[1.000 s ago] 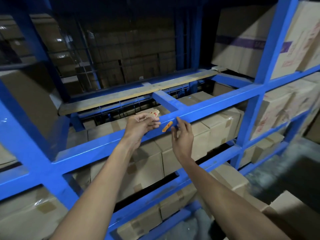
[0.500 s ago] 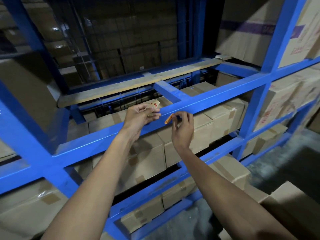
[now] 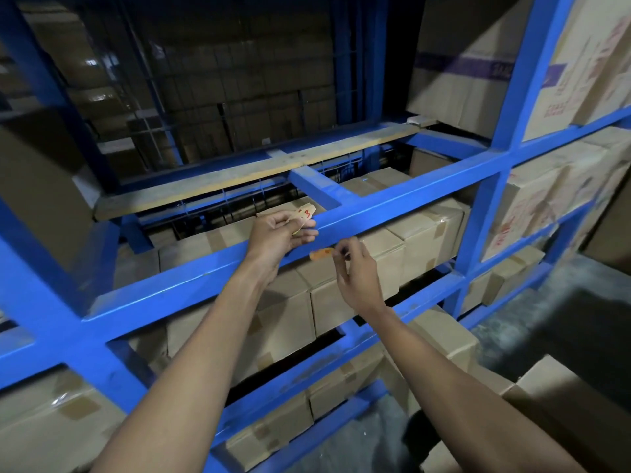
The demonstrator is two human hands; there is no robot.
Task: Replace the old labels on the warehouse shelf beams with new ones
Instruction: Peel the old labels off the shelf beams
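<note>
A blue steel shelf beam [image 3: 403,206] runs diagonally across the rack in front of me. My left hand [image 3: 276,233] rests against the beam and pinches a few tan paper labels [image 3: 305,215] with red handwriting on top. Just below the beam, my right hand [image 3: 355,271] holds a small orange label strip [image 3: 321,253] by its right end between thumb and fingertips. The strip hangs free in front of a cardboard box and is apart from the beam.
Cardboard boxes [image 3: 420,240] fill the shelf levels below and to the right. A blue upright post [image 3: 502,155] stands at right. A wooden plank [image 3: 239,179] lies across the open bay behind the beam. Concrete floor [image 3: 563,302] shows at lower right.
My right hand has pulled the orange strip off the beam face and lowered it to just beneath the beam. My left hand has stayed on the beam with the tan labels.
</note>
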